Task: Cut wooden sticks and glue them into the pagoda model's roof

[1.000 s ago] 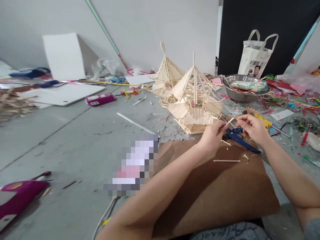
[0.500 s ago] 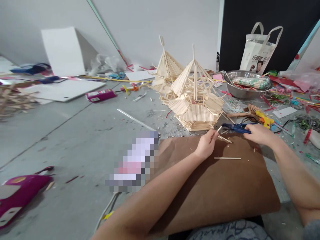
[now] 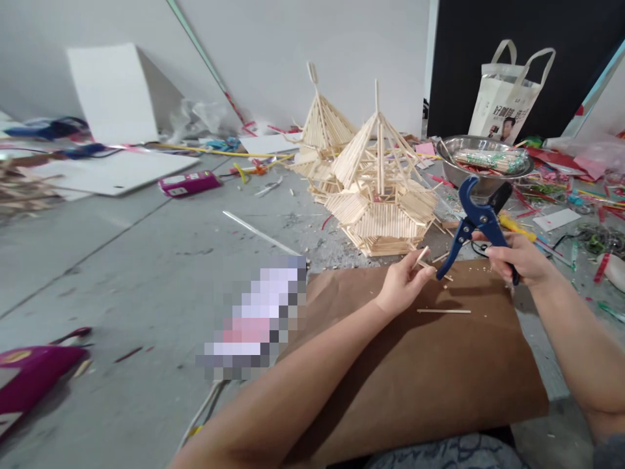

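Note:
My left hand [image 3: 399, 286] is closed on a short wooden stick [image 3: 422, 255], above the far edge of the brown sheet [image 3: 420, 378]. My right hand [image 3: 520, 257] grips one handle of a blue pipe cutter [image 3: 481, 225], raised upright with its hooked jaw and handles spread apart. The cutter's other handle reaches down close to my left thumb; whether they touch I cannot tell. A loose thin stick [image 3: 444, 311] lies on the sheet below my hands. Just beyond stands a model pavilion of wooden sticks [image 3: 381, 215] with a pointed, partly covered roof.
A second stick pavilion [image 3: 325, 120] stands behind the first. A metal bowl [image 3: 446, 166] of bundled sticks is at the back right, near a yellow glue gun [image 3: 517, 227]. Purple power strips [image 3: 190, 184] and a blurred-out phone-like object [image 3: 258, 306] lie on the left.
My right hand has lifted and turned the pipe cutter from lying flat to upright, with its handles now spread. My left hand stays nearly in place with the stick, its thumb now stretched out.

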The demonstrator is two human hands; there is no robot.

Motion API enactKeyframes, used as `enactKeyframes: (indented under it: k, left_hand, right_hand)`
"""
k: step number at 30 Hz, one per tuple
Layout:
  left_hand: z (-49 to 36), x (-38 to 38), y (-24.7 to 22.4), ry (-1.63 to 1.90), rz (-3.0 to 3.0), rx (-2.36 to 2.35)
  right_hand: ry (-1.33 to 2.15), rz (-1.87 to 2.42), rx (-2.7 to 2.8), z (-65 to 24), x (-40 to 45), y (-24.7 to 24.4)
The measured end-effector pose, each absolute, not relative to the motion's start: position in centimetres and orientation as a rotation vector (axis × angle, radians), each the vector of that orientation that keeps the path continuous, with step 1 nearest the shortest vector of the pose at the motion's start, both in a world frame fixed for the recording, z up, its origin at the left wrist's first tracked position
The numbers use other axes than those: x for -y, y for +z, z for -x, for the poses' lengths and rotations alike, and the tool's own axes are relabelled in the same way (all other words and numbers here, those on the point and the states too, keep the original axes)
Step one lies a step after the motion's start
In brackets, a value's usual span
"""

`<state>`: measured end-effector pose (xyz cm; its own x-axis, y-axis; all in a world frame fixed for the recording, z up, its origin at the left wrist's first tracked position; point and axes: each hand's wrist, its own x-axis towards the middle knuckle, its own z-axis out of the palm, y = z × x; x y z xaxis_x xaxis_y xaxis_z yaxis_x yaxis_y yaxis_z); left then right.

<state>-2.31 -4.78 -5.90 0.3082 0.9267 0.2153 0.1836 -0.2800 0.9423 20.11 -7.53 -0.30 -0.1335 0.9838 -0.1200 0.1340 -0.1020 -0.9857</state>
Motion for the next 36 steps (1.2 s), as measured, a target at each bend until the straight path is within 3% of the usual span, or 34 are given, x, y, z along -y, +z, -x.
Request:
enactKeyframes:
  k: [5,9,15,21,26,32,36]
  left_hand:
    - [2.3,5.1,-5.9,0.938,-1.730,-0.924]
    - [2.2,5.0,-6.2,0.991,-1.727,-0.971]
    - [2.1,5.4,-6.6,1.068,-1.771,-1.036]
    - [1.8,6.0,-6.6,1.004,-1.839,-1.093]
    - [2.3,5.3,-6.7,1.023,-2.002,-1.137]
    - [3.2,3.9,-7.3,1.255,-2.209,-1.084]
    - [3.4,3.7,-7.3,1.335,-2.247,-1.024]
  right_hand:
    - [1.472,1.157,1.240,-18.4,7.1,-1.7]
    - [1.457,1.035,1.132,-17.1,6.9,-2.2]
    - [1.701,0.945,1.113,-15.0,7.5,-3.4]
    - [1.662,0.908,1.094,-13.8,7.9,-3.9]
    - [1.375,0.995,1.241,-15.0,8.0,-2.8]
    - [0.364,1.396,1.840,-17.8,7.5,-2.1]
    - [0.136,1.351,2.171,-17.6,7.1,-2.8]
